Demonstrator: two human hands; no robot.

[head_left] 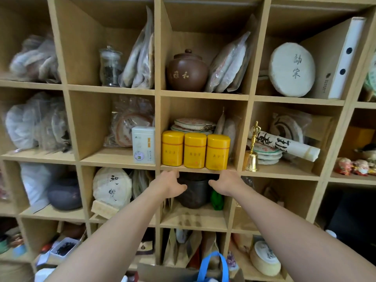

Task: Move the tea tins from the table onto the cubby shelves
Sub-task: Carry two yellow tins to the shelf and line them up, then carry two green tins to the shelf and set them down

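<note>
While tins point(195, 150) stand shelved, both hands point(169, 183) hover below.

A brown clay jar point(187, 71) (gold characters) stands in an upper cubby. A brass bell point(251, 157) stands at a shelf's front edge, a glass jar point(110, 66) higher left.

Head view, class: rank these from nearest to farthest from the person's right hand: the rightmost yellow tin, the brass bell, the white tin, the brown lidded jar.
From the right hand:
1. Rightmost yellow tin, just above it.
2. Brass bell, up and right, next cubby.
3. White tin, up and left, past the yellow tins.
4. Brown lidded jar, one shelf higher.
</note>
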